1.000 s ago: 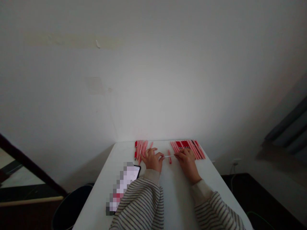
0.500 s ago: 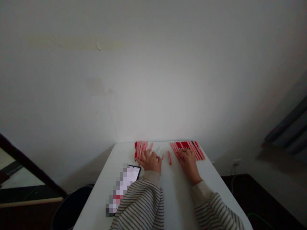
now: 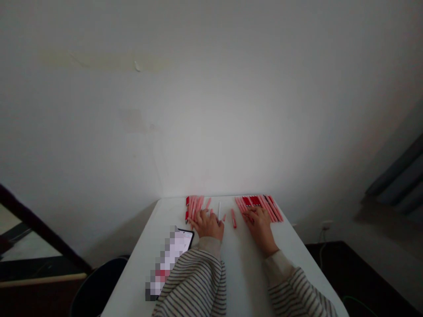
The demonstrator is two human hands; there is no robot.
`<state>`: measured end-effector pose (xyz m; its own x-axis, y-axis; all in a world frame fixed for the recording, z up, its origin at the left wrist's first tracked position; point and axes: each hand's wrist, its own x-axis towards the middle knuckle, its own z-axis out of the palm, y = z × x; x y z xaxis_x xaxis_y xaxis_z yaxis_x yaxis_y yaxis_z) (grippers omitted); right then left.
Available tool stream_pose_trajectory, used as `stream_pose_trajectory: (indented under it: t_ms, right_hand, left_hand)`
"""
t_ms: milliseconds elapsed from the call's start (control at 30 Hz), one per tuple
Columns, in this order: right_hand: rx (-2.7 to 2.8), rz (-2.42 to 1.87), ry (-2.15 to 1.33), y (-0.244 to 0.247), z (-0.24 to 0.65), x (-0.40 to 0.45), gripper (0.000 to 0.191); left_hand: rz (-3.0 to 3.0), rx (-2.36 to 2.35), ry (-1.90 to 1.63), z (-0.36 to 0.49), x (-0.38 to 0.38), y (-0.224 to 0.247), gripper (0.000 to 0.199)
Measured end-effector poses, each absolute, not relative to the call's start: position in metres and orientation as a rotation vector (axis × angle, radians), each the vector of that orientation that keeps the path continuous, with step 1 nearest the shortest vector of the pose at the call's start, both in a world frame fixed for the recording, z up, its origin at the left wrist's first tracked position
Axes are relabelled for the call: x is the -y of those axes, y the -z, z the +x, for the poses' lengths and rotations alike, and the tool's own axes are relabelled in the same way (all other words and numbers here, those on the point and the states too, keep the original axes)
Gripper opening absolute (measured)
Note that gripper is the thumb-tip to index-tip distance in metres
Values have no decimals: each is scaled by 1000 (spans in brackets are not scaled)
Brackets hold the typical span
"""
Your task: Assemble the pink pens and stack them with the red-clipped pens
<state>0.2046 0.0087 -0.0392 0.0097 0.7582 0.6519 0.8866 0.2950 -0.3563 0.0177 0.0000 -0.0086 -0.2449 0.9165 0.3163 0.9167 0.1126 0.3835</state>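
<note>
My left hand is low over the white table with its fingers spread, at the lower end of a row of pink pens. A thin white stick stands out beyond its fingertips; whether the fingers grip it is hidden. My right hand has its fingers bent together at the lower left of a second row of pink pens, and what they hold is too small to name. Between the hands lies a single red-and-pink pen. A red piece shows within the right row.
A phone with a lit screen lies beside my left forearm. The white table stands against a grey wall. On the floor at the left is a dark round bin. A cable hangs from a wall socket at the right.
The white stick has turned more upright and my left hand has shifted slightly, with a short pink piece now showing beyond its fingers. My right hand has barely moved.
</note>
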Motion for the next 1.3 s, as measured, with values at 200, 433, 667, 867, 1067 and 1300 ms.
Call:
stream_pose_trajectory:
  t_ms: [200, 433, 667, 867, 1067, 1300]
  right_hand:
    - [1790, -1559, 197, 35, 202, -6, 17]
    - [1834, -1591, 187, 32, 197, -1, 18]
    - [1863, -1617, 208, 30, 194, 5, 18]
    - [1971, -1617, 198, 31, 193, 17, 20]
    - [1978, -1616, 181, 31, 193, 21, 21]
    - [1925, -1585, 179, 28, 191, 12, 25]
  left_hand:
    - [-1938, 2279, 801, 17, 4, 11, 28]
    - [-1874, 2231, 710, 13, 18, 27, 56]
    - [-1884, 2323, 532, 5, 34, 26, 57]
    - [-1921, 2358, 489, 4, 35, 25, 58]
    - [-1913, 2387, 465, 6, 36, 19, 57]
    - [-1937, 2385, 463, 5, 35, 20, 57]
